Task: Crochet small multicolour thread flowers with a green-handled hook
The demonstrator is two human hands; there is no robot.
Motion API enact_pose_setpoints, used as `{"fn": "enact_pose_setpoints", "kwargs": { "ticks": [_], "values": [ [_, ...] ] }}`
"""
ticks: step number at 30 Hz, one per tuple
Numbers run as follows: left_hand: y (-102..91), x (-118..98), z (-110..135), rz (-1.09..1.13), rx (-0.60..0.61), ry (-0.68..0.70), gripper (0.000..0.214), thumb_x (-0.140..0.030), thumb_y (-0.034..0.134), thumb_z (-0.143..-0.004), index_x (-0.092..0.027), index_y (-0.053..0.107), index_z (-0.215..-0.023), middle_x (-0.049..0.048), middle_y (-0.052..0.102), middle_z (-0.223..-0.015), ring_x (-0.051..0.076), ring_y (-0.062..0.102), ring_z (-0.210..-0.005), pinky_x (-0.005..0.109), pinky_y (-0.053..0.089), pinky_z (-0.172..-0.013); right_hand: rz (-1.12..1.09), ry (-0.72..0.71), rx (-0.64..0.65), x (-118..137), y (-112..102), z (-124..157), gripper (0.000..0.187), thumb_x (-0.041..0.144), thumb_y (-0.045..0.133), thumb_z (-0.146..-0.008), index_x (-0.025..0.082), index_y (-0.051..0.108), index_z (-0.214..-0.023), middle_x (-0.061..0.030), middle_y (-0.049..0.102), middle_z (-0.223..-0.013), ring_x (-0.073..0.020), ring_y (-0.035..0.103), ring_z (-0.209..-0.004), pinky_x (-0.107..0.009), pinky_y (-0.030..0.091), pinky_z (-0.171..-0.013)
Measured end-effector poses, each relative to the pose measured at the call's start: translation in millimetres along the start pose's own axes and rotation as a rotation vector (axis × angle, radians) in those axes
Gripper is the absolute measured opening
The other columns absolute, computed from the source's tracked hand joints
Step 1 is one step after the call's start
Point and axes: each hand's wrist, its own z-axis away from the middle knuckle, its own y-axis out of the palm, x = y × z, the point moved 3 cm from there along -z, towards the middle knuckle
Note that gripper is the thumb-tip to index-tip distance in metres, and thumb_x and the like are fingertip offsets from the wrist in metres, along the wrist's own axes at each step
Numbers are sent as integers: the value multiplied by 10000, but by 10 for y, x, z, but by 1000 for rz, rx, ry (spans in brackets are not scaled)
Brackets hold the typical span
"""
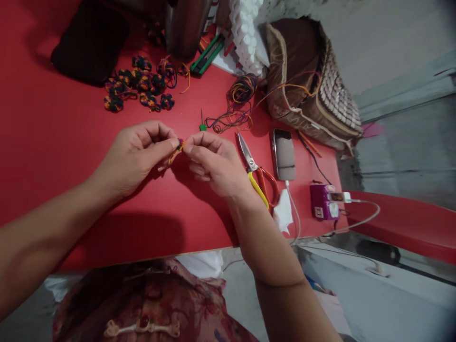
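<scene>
Yarn piece (pixel 179 148), small and many-colored, sits right between my two hands, pinched at both ends. My left hand (pixel 133 156) has its grip closed on it with thumb and fingertips, and my right hand (pixel 213 161) has its grip closed on the other side the same way. The two grips almost touch, so only a tiny bit of the yarn piece shows in the gap. A short orange tail hangs down from it, under my left thumb. Both hands are held just above the red worktop (pixel 53 133).

Past my grip, a little way off, stands a green hook (pixel 202 124). Farther past it lies a loose bunch of colored thread (pixel 237 102). Past my left hand, well apart, is a pile of little crochet flowers (pixel 140 85). Just beside my right hand lie scissors (pixel 258 173) with red and yellow handles, and next to them a phone (pixel 284 154).
</scene>
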Motion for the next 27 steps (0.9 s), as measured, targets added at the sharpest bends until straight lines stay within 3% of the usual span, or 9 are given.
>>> {"fn": "enact_pose_setpoints", "kwargs": {
  "ticks": [5,13,19,23,27],
  "values": [
    [2,-5,-32,51,-41,4,158,-201,823,-904,-220,698,-809,-29,626,-612,113,499,-513,255,389,-473,-2,-7,-47,58,-27,16,298,349,952,-840,219,692,-902,111,499,-597,-57,360,-506,-188,241,-444],
    [14,26,-10,120,43,-43,147,-157,860,-877,-206,733,-823,-31,627,-657,91,524,-543,241,428,-528,36,-23,-9,20,-55,5,368,405,969,-844,219,653,-816,117,507,-568,-43,362,-466,-186,260,-435],
    [7,40,-10,135,121,-102,201,-212,969,-818,-201,769,-816,-10,676,-698,80,564,-559,208,442,-515,74,69,125,30,-56,9,385,377,988,-808,192,658,-742,99,549,-550,-22,343,-430,-189,232,-413],
    [-32,69,-48,128,126,-65,185,-198,993,-782,-229,813,-813,-21,629,-607,94,540,-515,212,445,-456,60,27,21,72,-90,13,410,419,1014,-785,189,674,-784,88,591,-615,-20,359,-462,-190,234,-426],
    [-64,67,-53,129,64,-82,173,-153,974,-787,-233,892,-918,24,747,-727,115,641,-573,207,543,-501,63,-36,-71,97,-133,8,431,530,985,-821,210,709,-905,62,663,-741,-37,427,-495,-201,250,-418]
  ]
}}
